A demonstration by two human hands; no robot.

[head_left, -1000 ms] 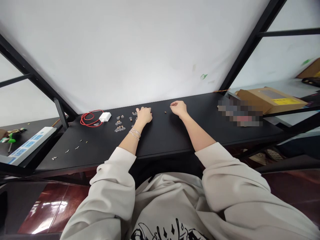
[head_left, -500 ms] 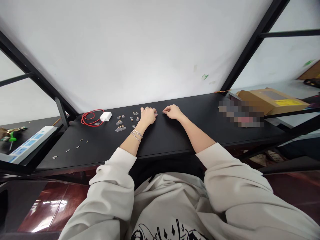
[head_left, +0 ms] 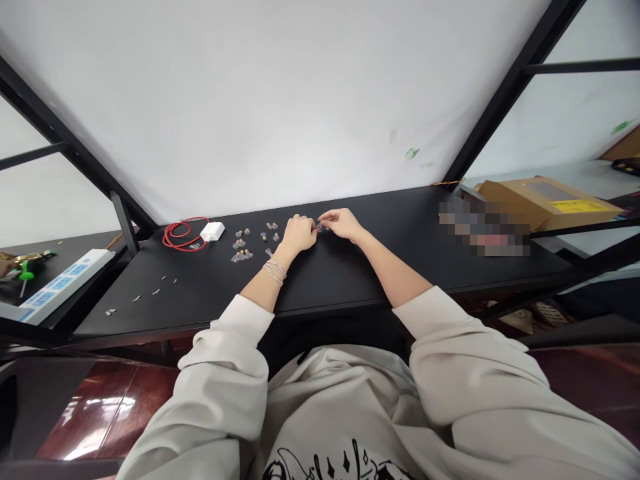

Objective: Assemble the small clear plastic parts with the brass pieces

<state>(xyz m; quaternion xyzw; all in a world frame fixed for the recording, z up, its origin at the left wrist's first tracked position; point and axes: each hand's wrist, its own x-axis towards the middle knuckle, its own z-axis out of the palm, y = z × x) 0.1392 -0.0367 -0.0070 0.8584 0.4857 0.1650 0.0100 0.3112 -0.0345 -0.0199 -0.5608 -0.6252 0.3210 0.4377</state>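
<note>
My left hand [head_left: 299, 233] and my right hand [head_left: 342, 223] meet at the far middle of the black table [head_left: 350, 267], fingertips pinched together on a tiny clear part [head_left: 319, 227] between them. Its exact shape is too small to make out. Several similar small clear and brown parts [head_left: 241, 245] lie scattered just left of my left hand. Thin bracelets ring my left wrist.
A red cable with a white plug [head_left: 193, 233] lies at the far left of the table. Tiny bits [head_left: 150, 295] dot the left front. A white power strip [head_left: 55, 283] sits on the neighbouring desk. Cardboard boxes [head_left: 545, 200] stand at the right.
My right hand slid left from near a small brown part to meet my left hand. My left hand shifted a little right, away from the scattered parts. Both now pinch at one spot.
</note>
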